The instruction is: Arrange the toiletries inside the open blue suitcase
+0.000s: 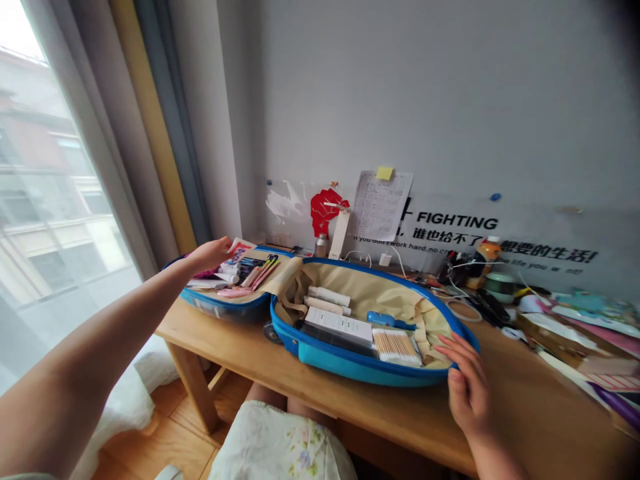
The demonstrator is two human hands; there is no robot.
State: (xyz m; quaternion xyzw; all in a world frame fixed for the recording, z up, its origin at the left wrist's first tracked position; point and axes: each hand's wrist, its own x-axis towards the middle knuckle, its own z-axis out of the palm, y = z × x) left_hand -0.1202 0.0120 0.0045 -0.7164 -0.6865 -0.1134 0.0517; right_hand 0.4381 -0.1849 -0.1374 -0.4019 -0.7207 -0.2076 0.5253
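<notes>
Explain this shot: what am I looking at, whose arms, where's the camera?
This is one picture from a camera worn on a person's head, looking forward and down; the two bare arms are the wearer's. A bright blue hard-shell suitcase lies open in two halves on a light wooden desk. Its beige-lined half holds a white box and a bundle of wooden cotton swabs. The right hand rests on the suitcase's near rim, holding nothing. The left hand is at the far half's edge, beside a small red-and-white card; whether it grips the card is unclear.
</notes>
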